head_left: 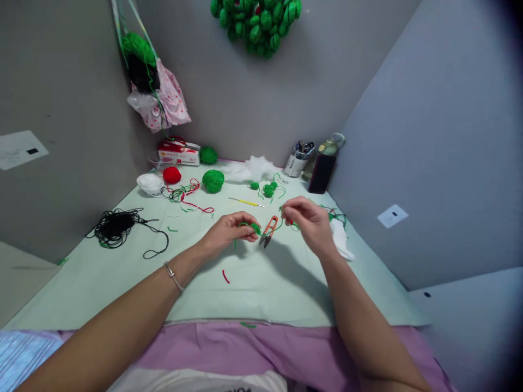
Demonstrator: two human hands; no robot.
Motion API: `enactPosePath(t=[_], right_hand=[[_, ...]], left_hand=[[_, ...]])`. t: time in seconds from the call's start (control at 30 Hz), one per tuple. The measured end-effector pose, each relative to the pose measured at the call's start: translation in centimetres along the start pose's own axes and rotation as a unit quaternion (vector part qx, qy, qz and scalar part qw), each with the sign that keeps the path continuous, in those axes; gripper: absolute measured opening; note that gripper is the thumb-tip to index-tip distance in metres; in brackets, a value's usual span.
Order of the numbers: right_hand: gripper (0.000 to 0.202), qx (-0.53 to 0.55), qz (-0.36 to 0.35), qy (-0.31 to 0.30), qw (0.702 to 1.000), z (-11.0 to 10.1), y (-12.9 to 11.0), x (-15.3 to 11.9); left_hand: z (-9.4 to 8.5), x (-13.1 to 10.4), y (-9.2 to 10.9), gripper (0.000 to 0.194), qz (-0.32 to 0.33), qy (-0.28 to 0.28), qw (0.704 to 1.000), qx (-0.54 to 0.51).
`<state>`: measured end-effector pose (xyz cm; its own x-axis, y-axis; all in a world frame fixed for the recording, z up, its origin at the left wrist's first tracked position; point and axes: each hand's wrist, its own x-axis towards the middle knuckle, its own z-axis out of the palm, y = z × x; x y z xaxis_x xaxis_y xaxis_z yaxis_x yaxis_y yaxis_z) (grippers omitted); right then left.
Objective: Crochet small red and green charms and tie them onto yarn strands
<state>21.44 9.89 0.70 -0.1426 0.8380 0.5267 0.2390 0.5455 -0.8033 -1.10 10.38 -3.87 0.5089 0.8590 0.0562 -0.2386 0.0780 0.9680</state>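
Observation:
Between the fingertips of my left hand [236, 228] is a small green crocheted piece [256, 228], and a green yarn tail hangs below that hand. My right hand [304, 220] is raised to the right, thumb and fingers pinched on a green yarn strand [279, 224] that runs toward the crocheted piece. Orange-handled thread snips [270, 231] lie on the table between my hands, blades toward me. A yellow crochet hook [247, 202] rests a little farther back. Something small and red lies partly hidden behind my right fingers.
Green yarn balls [213, 181], a red ball [172, 175] and white yarn [151, 184] sit at the back left. Tangled black yarn [116, 224] lies left. Small green pieces [269, 189], white stuffing [255, 169], a pen cup [296, 163] and a dark phone [322, 173] stand behind.

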Motion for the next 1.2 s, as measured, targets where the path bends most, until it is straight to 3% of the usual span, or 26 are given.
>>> enactPosePath(t=[0.1,0.3,1.2], right_hand=[[0.009,-0.147,-0.092,-0.073,0.982,1.4,-0.6,-0.8],[0.016,-0.240,-0.154,-0.078,0.955,1.7,-0.6,-1.1],[0.021,-0.301,-0.159,-0.114,0.934,1.3,-1.0,-1.2]], left_hand=[[0.0,0.1,0.1,0.022,0.017,0.004,1.000,-0.015],[0.2,-0.1,0.4,0.017,0.032,-0.008,0.999,-0.023],[0.0,-0.3,0.2,0.016,0.024,-0.050,0.998,0.010]])
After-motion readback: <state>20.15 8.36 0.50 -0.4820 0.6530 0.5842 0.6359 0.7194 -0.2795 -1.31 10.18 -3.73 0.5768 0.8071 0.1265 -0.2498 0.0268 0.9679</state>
